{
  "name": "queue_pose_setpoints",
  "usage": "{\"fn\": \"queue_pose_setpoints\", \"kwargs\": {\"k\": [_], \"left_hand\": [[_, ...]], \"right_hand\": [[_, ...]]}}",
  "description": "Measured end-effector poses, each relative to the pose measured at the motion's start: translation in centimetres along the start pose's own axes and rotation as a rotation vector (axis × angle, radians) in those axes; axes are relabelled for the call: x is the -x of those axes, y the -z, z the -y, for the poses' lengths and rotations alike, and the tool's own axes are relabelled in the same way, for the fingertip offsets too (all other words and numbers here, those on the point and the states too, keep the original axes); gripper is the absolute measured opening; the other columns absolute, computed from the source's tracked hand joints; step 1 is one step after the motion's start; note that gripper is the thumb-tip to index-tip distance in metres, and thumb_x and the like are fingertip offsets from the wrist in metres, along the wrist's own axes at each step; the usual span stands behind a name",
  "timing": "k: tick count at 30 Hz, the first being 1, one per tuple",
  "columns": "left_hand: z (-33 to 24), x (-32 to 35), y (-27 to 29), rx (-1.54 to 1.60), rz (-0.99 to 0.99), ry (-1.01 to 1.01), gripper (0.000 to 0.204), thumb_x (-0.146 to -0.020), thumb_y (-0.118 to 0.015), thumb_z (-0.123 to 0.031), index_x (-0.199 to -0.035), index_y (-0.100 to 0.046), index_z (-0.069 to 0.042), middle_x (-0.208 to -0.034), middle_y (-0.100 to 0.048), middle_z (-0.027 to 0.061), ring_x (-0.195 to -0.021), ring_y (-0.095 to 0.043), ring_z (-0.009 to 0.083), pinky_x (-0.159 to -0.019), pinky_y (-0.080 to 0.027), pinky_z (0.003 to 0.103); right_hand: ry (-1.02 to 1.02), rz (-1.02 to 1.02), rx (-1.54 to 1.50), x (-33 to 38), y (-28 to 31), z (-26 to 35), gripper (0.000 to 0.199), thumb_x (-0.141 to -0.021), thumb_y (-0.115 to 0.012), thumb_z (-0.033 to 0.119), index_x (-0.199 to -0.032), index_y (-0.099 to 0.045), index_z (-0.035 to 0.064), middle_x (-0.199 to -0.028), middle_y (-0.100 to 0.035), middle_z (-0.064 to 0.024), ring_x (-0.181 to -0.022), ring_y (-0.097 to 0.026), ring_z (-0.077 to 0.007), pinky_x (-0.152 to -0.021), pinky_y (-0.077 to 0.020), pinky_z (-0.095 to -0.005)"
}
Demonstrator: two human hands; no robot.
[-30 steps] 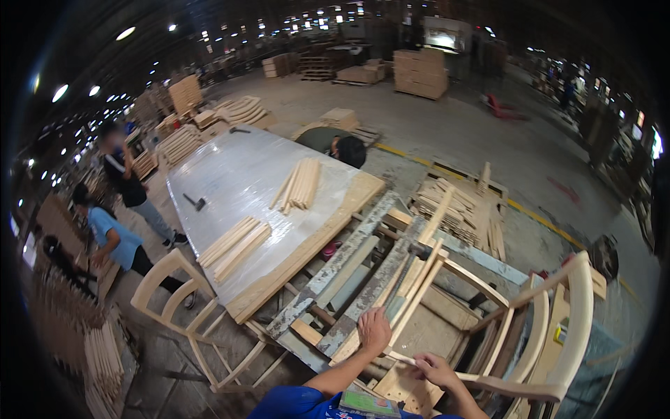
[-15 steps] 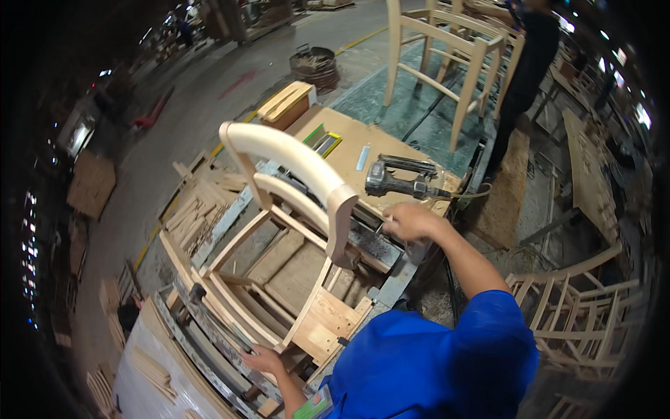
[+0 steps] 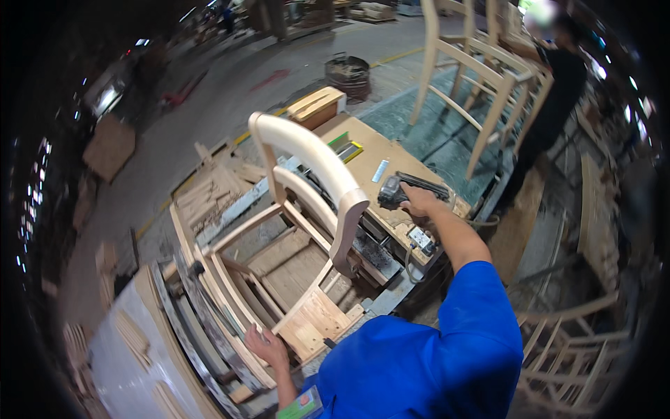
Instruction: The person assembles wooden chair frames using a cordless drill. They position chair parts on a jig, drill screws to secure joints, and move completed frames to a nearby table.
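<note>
A pale wooden chair frame point(image 3: 307, 150) lies in a metal clamping jig point(image 3: 195, 318), its curved backrest rising toward the middle of the view. My left hand point(image 3: 266, 347) is at the near side rail, fingers apart and touching or just over the wood. Out to the right, my right hand point(image 3: 421, 201) has its fingers round the handle of a black nail gun point(image 3: 392, 191), which lies on the brown board of the bench. Part of the gun is hidden by the hand. A pale plywood piece point(image 3: 314, 321) sits at the seat corner near my body.
A strip of nails point(image 3: 380, 170) and a green-and-yellow box point(image 3: 347, 149) lie on the board point(image 3: 366, 143). A small switch box point(image 3: 421, 241) with a cable is at the bench edge. Beyond, a co-worker point(image 3: 562, 84) stands by an upright chair frame point(image 3: 481, 77). Wood strips point(image 3: 220, 192) lie left.
My right hand has moved from the bench edge up and onto the nail gun, uncovering the switch box. My left hand has loosened at the rail. The whole view has shifted a little.
</note>
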State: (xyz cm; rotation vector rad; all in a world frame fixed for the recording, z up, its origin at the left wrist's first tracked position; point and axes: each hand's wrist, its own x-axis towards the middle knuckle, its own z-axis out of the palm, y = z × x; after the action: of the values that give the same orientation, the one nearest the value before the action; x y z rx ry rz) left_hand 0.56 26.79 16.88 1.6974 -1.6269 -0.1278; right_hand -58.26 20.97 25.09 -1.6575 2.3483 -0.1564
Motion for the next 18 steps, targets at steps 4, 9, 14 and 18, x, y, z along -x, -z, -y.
{"fn": "queue_pose_setpoints", "kwargs": {"k": [4,9,14,18], "left_hand": [[0.8,2.0,0.9,0.004,0.008,-0.063,0.03,-0.092,-0.064,-0.005,-0.12,-0.065,0.003,-0.121,-0.064,0.024,-0.116,-0.057,0.0424,-0.104,-0.045,0.049],[-2.7,4.4,0.0,0.246,0.297,0.074,0.021,-0.093,-0.066,-0.011,-0.11,-0.07,0.001,-0.098,-0.071,0.0193,-0.091,-0.068,0.0382,-0.082,-0.053,0.045],[-6.7,4.8,-2.7,0.554,0.849,0.034,0.03,-0.098,-0.067,-0.026,-0.115,-0.07,-0.002,-0.108,-0.072,0.0195,-0.101,-0.07,0.0365,-0.088,-0.055,0.041],[-10.6,2.2,-4.5,0.803,1.262,0.015,0.04,-0.103,-0.063,-0.035,-0.127,-0.064,-0.003,-0.112,-0.073,0.0158,-0.103,-0.071,0.0316,-0.09,-0.055,0.04]], "right_hand": [[-0.011,0.019,0.104,0.6,5.5,3.1,0.056,-0.098,-0.061,0.043,-0.143,-0.055,0.0108,-0.126,-0.067,-0.0291,-0.118,-0.063,-0.0467,-0.1,-0.0492,-0.0541],[0.071,0.218,0.078,8.2,13.6,5.7,0.043,-0.1,-0.059,0.035,-0.123,-0.065,-0.0001,-0.107,-0.071,-0.0293,-0.104,-0.068,-0.0464,-0.092,-0.0518,-0.0497],[0.056,0.659,-0.071,13.7,15.4,13.9,0.032,-0.102,-0.064,0.031,-0.106,-0.063,-0.0009,-0.074,-0.066,-0.0121,-0.068,-0.064,-0.0176,-0.068,-0.0532,-0.0369],[0.025,0.819,-0.333,15.3,12.2,20.3,0.024,-0.105,-0.061,0.025,-0.11,-0.059,0.0018,-0.079,-0.064,-0.0048,-0.069,-0.06,-0.0118,-0.066,-0.0512,-0.032]]}}
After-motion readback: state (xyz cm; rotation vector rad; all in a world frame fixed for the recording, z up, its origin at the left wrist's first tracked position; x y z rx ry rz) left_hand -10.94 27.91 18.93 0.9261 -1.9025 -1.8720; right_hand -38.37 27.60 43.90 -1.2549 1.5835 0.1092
